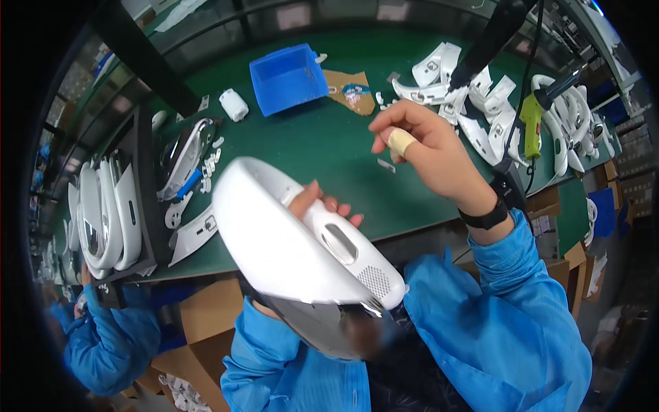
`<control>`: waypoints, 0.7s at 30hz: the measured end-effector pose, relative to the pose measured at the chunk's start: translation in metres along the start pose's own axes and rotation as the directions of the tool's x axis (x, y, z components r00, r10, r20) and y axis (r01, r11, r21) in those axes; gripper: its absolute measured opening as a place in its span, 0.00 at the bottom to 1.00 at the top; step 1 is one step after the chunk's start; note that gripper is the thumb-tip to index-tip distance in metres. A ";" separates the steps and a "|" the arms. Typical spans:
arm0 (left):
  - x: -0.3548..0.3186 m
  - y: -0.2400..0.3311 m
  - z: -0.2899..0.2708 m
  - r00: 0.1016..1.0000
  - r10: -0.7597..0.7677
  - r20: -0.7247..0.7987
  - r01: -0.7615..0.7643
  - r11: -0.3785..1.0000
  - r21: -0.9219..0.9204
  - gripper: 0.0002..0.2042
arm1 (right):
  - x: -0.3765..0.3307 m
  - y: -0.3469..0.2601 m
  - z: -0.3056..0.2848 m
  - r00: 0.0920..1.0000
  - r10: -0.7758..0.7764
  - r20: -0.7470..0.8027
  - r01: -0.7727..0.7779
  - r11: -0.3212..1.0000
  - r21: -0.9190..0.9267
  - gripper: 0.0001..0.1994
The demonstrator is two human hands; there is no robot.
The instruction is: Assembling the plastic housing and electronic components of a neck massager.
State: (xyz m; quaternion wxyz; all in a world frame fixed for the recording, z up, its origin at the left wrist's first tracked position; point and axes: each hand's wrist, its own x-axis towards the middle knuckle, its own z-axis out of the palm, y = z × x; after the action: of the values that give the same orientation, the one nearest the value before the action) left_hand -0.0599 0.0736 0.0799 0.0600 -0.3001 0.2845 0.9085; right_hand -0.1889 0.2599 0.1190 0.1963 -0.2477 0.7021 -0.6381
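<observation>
White plastic shell (302, 240) gripped one-handed by left fingers (322, 202) (right hand (425, 154) raised, holding nothing visible); may slip onto desk (309, 144).

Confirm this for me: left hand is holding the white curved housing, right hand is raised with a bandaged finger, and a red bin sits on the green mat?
Not quite. The bin is blue, not red, as the head view shows. The rest holds: left hand holds the white housing, bandaged right hand raised over the green mat.

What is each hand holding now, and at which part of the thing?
The left hand holds the large white curved plastic housing from underneath, fingers wrapped over its upper edge beside the oval opening. The right hand is raised over the green table; whether it holds anything cannot be told.
</observation>
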 end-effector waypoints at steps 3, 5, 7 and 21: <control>0.007 0.007 0.000 0.999 -0.037 0.025 0.038 0.999 -0.039 0.10 | -0.030 0.016 0.004 0.992 -0.124 0.017 0.125 0.985 -0.120 0.09; 0.006 0.015 -0.007 0.995 -0.046 0.088 0.049 0.998 -0.030 0.10 | -0.047 0.015 0.005 0.962 -0.209 0.177 0.259 0.902 -0.345 0.13; 0.011 0.016 -0.001 0.991 -0.050 0.127 0.053 0.998 -0.024 0.11 | -0.065 0.008 0.024 0.939 -0.295 0.177 0.336 0.897 -0.287 0.21; 0.056 0.061 0.029 0.595 0.519 0.613 -0.791 0.247 0.559 0.38 | -0.078 0.016 0.023 0.873 -0.437 0.216 0.487 0.769 -0.414 0.21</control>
State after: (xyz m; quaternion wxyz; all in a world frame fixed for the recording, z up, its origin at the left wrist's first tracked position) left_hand -0.1376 0.0357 0.0957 -0.1609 0.0534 0.7419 0.6487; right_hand -0.1147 0.2894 0.0973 0.0066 -0.4855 0.7373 -0.4697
